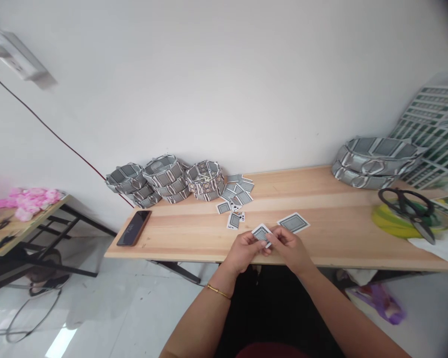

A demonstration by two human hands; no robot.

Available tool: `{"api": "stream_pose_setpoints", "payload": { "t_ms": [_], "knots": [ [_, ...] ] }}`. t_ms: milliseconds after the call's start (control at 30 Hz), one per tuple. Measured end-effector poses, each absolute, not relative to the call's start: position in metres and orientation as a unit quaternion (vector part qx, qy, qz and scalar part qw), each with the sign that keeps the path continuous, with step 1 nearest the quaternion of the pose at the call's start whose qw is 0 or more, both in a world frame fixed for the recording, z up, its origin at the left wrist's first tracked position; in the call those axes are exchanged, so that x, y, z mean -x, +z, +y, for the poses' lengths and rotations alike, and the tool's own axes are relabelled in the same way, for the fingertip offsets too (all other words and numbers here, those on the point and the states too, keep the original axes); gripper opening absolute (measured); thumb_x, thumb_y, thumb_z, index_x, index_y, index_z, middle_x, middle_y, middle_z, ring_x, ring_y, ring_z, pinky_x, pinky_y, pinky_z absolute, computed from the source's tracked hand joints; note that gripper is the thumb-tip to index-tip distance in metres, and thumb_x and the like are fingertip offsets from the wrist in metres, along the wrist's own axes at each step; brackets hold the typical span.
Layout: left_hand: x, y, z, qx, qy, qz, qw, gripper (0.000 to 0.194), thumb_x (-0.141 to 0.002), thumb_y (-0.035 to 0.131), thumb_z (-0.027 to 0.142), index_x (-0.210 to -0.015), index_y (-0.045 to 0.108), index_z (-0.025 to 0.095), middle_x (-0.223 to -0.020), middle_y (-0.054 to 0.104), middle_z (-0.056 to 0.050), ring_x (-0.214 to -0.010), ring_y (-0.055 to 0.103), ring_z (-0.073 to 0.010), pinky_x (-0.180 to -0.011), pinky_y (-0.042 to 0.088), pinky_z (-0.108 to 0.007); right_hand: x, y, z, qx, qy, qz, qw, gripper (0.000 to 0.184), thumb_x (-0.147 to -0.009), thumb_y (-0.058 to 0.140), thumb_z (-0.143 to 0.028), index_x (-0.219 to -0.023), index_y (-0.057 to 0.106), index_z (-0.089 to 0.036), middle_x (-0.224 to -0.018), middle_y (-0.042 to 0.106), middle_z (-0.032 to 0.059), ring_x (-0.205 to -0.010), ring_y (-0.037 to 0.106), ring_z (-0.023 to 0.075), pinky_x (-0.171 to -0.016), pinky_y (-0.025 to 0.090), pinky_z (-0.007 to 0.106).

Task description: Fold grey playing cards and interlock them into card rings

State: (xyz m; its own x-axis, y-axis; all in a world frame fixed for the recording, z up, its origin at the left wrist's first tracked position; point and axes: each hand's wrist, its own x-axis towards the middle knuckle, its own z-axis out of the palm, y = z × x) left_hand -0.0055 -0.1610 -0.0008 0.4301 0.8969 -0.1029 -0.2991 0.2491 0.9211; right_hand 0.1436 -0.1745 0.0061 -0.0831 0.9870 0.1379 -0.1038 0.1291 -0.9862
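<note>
Both my hands meet over the front edge of the wooden table and pinch one grey-backed playing card. My left hand grips its left side, and my right hand has its thumb and fingers on the right side. Just behind my right hand a flat playing card lies face down. To the left, several loose cards are spread in an overlapping heap, and small folded cards lie in front of them. Whether the held card is folded underneath is hidden by my fingers.
Round containers woven from folded cards stand along the wall at the left; a wider one stands at the right. A phone lies near the left end. Black scissors rest over a yellow-green round thing at the right.
</note>
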Motion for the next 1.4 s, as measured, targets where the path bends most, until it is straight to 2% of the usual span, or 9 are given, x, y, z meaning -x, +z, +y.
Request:
{"api": "stream_pose_setpoints", "payload": {
  "t_ms": [300,800,1167,1400],
  "knots": [
    [0.005,0.002,-0.1617,-0.433,0.419,0.333,0.725,0.039,-0.066,0.076,0.038,-0.091,0.065,0.01,-0.075,0.064,-0.004,-0.063,0.057,-0.0105,-0.069,0.047,-0.027,-0.146,0.0008,-0.1727,0.447,0.472,-0.552,0.523,0.029,-0.084,0.059,-0.04,-0.064,0.047,-0.022,-0.067,0.058,-0.0015,-0.062,0.055,0.0137,-0.063,0.045,0.027],
    [0.0041,0.0036,-0.1614,-0.42,0.425,0.325,0.733,0.038,-0.065,0.078,0.037,-0.089,0.065,0.01,-0.074,0.064,-0.003,-0.063,0.057,-0.0106,-0.069,0.046,-0.027,-0.1451,-0.0005,-0.1732,0.438,0.491,-0.549,0.516,0.029,-0.083,0.058,-0.046,-0.067,0.05,-0.023,-0.066,0.061,-0.0009,-0.062,0.057,0.0157,-0.064,0.048,0.029],
    [0.0041,0.0025,-0.1618,-0.418,0.431,0.325,0.731,0.04,-0.065,0.078,0.039,-0.09,0.065,0.01,-0.074,0.065,-0.004,-0.065,0.058,-0.0113,-0.069,0.046,-0.027,-0.1447,0.0051,-0.1734,0.452,0.473,-0.557,0.512,0.032,-0.082,0.058,-0.048,-0.063,0.049,-0.023,-0.063,0.059,-0.001,-0.061,0.056,0.0156,-0.063,0.046,0.028],
    [0.0049,0.0035,-0.1615,-0.416,0.431,0.313,0.737,0.037,-0.067,0.077,0.037,-0.09,0.065,0.01,-0.077,0.064,-0.004,-0.065,0.058,-0.0107,-0.07,0.046,-0.027,-0.1459,0.0029,-0.1735,0.455,0.454,-0.572,0.51,0.029,-0.084,0.057,-0.043,-0.065,0.05,-0.022,-0.064,0.059,-0.0008,-0.062,0.055,0.0154,-0.064,0.045,0.028]
  ]
}}
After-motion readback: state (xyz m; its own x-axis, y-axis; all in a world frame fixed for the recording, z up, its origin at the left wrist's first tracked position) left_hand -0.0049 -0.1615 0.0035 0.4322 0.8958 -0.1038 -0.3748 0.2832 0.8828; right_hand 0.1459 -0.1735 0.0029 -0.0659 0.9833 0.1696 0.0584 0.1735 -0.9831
